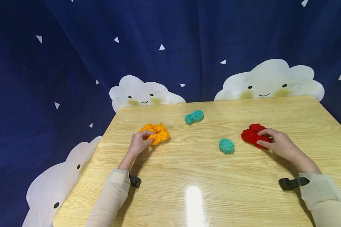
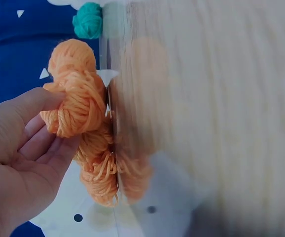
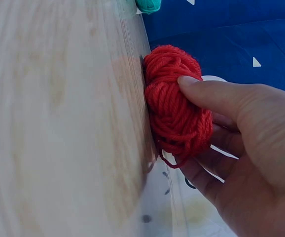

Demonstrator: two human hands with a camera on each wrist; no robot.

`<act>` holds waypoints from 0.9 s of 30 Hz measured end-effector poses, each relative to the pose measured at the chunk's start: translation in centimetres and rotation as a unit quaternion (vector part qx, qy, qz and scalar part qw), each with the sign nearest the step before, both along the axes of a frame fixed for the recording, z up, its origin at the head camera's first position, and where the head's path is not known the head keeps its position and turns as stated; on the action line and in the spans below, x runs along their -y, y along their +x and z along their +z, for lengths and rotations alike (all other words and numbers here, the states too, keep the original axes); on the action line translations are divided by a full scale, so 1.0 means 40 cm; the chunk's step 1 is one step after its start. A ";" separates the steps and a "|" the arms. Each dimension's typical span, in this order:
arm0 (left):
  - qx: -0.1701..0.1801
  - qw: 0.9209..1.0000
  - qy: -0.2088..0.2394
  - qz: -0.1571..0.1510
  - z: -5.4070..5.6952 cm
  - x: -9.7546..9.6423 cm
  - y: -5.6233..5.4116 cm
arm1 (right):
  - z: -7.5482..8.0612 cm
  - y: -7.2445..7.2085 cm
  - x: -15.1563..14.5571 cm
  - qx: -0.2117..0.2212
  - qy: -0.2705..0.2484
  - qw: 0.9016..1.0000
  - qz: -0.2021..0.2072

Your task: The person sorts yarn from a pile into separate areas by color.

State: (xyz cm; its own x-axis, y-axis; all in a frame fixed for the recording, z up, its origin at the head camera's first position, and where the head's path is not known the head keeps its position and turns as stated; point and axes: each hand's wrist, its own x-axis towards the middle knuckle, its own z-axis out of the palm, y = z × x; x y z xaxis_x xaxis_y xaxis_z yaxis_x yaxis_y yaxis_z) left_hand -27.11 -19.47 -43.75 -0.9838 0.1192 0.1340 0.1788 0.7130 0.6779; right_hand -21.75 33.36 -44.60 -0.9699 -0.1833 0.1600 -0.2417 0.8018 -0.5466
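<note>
On the left of the table, my left hand (image 1: 139, 143) pinches a bundle of orange yarn (image 1: 161, 136). Its thumb presses the near side of the orange yarn (image 2: 78, 106) in the left wrist view, with the other fingers partly hidden behind it. More orange yarn lies against that piece. Over on the right, my right hand (image 1: 281, 145) holds red yarn (image 1: 251, 135) between thumb and fingers. The right wrist view shows the thumb across the red yarn (image 3: 177, 108), a loose strand hanging from it. Both bundles sit low at the wooden surface.
A round teal ball of yarn (image 1: 226, 146) lies between the hands, nearer the red yarn. Farther back is a teal skein (image 1: 194, 117) pinched in at its middle. The wooden table (image 1: 170, 176) ends at a dark blue curtain (image 1: 170, 19) with white clouds.
</note>
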 end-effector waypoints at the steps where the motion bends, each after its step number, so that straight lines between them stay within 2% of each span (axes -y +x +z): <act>1: 0.001 1.000 0.001 0.001 0.000 0.001 0.001 | 0.001 0.000 0.001 -0.001 0.000 1.000 0.000; 9: -0.005 1.000 -0.012 0.002 0.000 0.004 0.006 | 0.003 -0.001 0.008 -0.028 0.003 1.000 0.001; 20: -0.018 1.000 -0.014 -0.009 -0.007 0.012 0.001 | 0.017 0.006 0.035 -0.132 0.002 0.991 0.001; 24: -0.017 1.000 -0.016 -0.014 -0.010 0.014 0.001 | 0.032 0.015 0.074 -0.146 -0.009 0.989 0.022; 27: -0.014 1.000 -0.020 -0.019 -0.010 0.014 0.002 | 0.032 0.018 0.104 -0.150 0.001 0.988 0.047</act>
State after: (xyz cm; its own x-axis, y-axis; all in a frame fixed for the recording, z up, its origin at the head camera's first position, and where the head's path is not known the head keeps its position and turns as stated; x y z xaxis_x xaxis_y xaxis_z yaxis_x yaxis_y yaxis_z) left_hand -27.03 -20.04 -44.15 -0.9746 0.1620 0.1548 0.2239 0.7323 0.6432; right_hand -21.01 29.22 -43.31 -0.8581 -0.2702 0.4367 -0.4654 0.7688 -0.4386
